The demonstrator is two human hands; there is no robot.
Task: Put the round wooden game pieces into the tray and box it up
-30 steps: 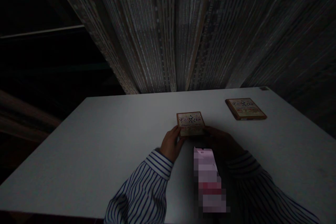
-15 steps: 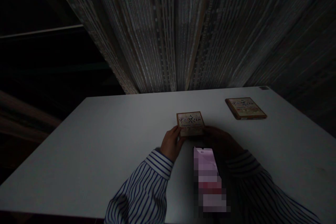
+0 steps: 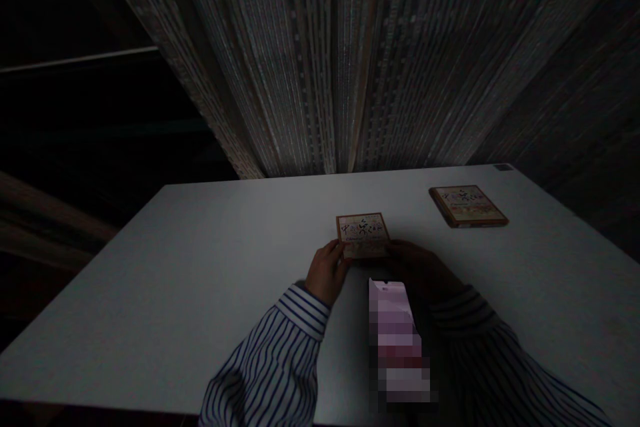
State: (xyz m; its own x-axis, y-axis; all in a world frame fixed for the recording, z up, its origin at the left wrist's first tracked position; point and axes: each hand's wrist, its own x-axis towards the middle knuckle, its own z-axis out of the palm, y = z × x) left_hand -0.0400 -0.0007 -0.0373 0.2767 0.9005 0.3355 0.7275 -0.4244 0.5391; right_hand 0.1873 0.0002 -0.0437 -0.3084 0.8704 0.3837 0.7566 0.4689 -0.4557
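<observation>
A small flat box (image 3: 363, 230) printed with large Chinese characters and framed by a brown border is held near the middle of the white table. My left hand (image 3: 327, 271) grips its left edge, fingers and thumb closed on the near left corner. On the other side, my right hand (image 3: 423, 268) is closed at the near right corner; it lies in deep shadow, so its fingers show only in part. Just below the box, between my forearms, lies a phone (image 3: 393, 307) with a lit pinkish screen, part of it pixelated.
A larger flat case (image 3: 469, 205) with a similar printed cover and brown edges lies at the back right of the white table (image 3: 200, 267). A small dark patch (image 3: 503, 167) marks the far right corner. Striped curtains (image 3: 320, 67) hang behind the table. The room is dim.
</observation>
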